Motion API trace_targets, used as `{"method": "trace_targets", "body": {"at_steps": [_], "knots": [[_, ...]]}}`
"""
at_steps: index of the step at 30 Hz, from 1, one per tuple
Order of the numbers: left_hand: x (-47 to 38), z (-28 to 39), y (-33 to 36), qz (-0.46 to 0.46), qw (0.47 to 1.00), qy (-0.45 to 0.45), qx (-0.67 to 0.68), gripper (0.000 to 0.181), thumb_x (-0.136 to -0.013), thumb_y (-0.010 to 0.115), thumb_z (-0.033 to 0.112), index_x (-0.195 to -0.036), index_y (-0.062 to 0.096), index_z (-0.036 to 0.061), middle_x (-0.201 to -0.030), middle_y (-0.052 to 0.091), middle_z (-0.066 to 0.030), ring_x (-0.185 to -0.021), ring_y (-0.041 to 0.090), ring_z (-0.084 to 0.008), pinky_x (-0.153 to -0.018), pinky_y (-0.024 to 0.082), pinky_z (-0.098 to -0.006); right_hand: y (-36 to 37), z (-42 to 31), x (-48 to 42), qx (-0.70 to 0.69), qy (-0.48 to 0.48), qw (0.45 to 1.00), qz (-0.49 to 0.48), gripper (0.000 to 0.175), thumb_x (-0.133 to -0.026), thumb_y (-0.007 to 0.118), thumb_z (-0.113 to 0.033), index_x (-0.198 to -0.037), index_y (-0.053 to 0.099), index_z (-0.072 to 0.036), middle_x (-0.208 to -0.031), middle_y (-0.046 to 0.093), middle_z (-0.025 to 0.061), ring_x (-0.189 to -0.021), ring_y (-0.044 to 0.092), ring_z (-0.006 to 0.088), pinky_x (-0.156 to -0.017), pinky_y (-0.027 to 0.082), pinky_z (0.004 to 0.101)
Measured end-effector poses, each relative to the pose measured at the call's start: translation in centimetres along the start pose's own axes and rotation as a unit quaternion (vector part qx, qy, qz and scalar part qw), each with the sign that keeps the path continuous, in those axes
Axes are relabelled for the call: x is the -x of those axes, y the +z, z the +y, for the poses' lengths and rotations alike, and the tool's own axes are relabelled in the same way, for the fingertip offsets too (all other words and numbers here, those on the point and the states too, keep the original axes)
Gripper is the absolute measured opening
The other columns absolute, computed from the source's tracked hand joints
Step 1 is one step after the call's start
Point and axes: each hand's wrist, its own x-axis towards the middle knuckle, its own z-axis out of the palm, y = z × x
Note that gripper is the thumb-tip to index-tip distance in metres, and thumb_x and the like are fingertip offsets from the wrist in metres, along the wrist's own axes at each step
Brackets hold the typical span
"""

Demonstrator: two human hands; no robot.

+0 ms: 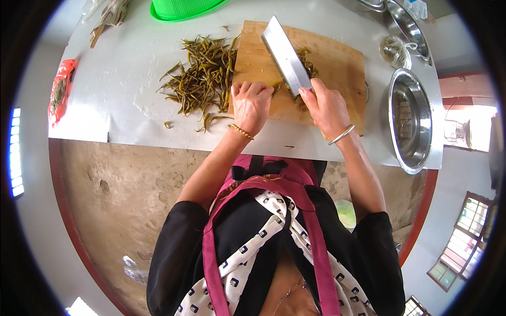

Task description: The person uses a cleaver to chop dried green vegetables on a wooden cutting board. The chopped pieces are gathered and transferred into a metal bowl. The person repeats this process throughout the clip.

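A wooden cutting board lies on the table before me. My right hand grips a broad cleaver, its blade tilted and pointing away from me over the board. Cut pieces of green peppers lie beside and partly behind the blade. My left hand rests curled at the board's left part, fingers bent over peppers whose ends show at its right side. A heap of long, thin olive-green peppers is spread left of the board, some touching its edge.
A steel basin stands right of the board, with a tied clear plastic bag and another steel bowl beyond. A green plastic basket sits at the far edge. On the left lie a red plastic bag and a clear bag.
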Motion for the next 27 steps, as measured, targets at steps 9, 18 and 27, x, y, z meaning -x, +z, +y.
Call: {"method": "trace_targets", "body": {"at_steps": [9, 18, 27], "knots": [[0.4, -0.6, -0.1, 0.004, 1.0, 0.002, 0.019, 0.016, -0.07, 0.072, 0.01, -0.085, 0.07, 0.0124, -0.086, 0.065, -0.0003, -0.081, 0.058, -0.0216, -0.082, 0.038, -0.0377, 1.8, -1.9, -1.4, 0.09, -0.044, 0.995, -0.008, 0.028, -0.095, 0.052, -0.029, -0.084, 0.051, -0.004, -0.061, 0.06, 0.0181, -0.06, 0.06, 0.0399, -0.053, 0.047, 0.0496], [0.3, -1.0, -0.5, 0.024, 1.0, -0.016, 0.013, 0.013, -0.07, 0.072, 0.01, -0.082, 0.069, 0.0132, -0.083, 0.065, 0.0002, -0.081, 0.058, -0.0215, -0.08, 0.038, -0.0368, 0.6, -0.5, -0.8, -0.013, -0.021, 1.0, -0.004, 0.03, -0.095, 0.056, -0.029, -0.081, 0.047, -0.003, -0.059, 0.057, 0.0177, -0.055, 0.056, 0.0394, -0.051, 0.042, 0.0492], [0.6, -1.1, -0.5, -0.005, 1.0, -0.014, 0.008, 0.009, -0.07, 0.072, 0.01, -0.078, 0.069, 0.0125, -0.079, 0.064, 0.0004, -0.078, 0.057, -0.0207, -0.079, 0.037, -0.037, 2.6, -2.1, -1.4, 0.072, -0.039, 0.997, 0.006, 0.031, -0.095, 0.054, -0.031, -0.082, 0.05, -0.003, -0.059, 0.058, 0.0185, -0.059, 0.058, 0.0406, -0.053, 0.045, 0.0504]]}}
